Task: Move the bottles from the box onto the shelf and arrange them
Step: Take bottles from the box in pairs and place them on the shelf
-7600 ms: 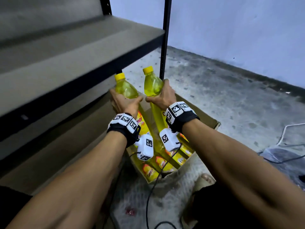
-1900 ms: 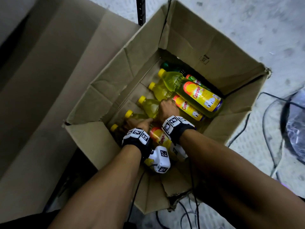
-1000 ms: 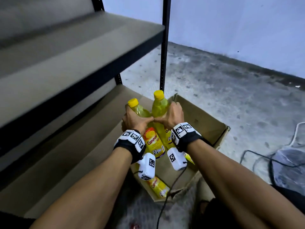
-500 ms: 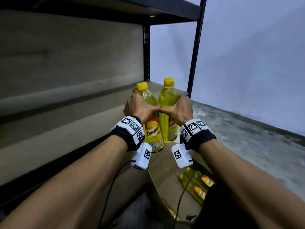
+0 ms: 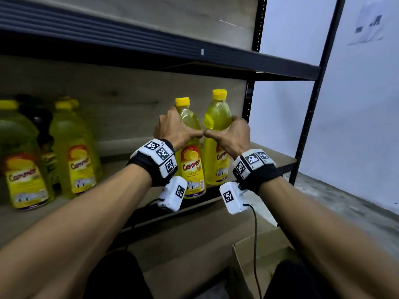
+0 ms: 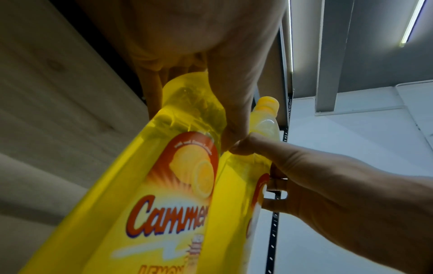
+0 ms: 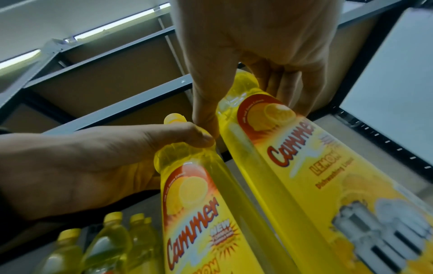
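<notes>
Bottles fill both of your hands. Your left hand [image 5: 172, 130] has its fingers and thumb curled round the shoulder of the left bottle [image 5: 191, 160], just under its yellow cap, and your right hand [image 5: 231, 134] grips the right bottle [image 5: 216, 130] at the same height. Your two thumb tips meet at the centre of the head view, between the two necks. Both bottles stand upright and close side by side in the middle of the frame, over the shelf board [image 5: 278, 157]; the right one sits a little higher and further in. Your wrists and the wrist cameras hide the bases, so you cannot tell from these views whether either bottle already rests on the board.

From the left wrist view, the held bottle's label reads "Cammer" with a lemon picture, and your right hand wraps the neighbouring bottle at the right of that frame. From the right wrist view, the label adds "Lemon", and the two bottles lean apart only through the lens.

At the left of the head view, a group of shelved bottles [image 5: 72, 147] of the same yellow kind stands on that board, blurred. The cardboard box [image 5: 244, 253] shows as a flap at the lower right of the frame, below the board; its contents are out of sight.
</notes>
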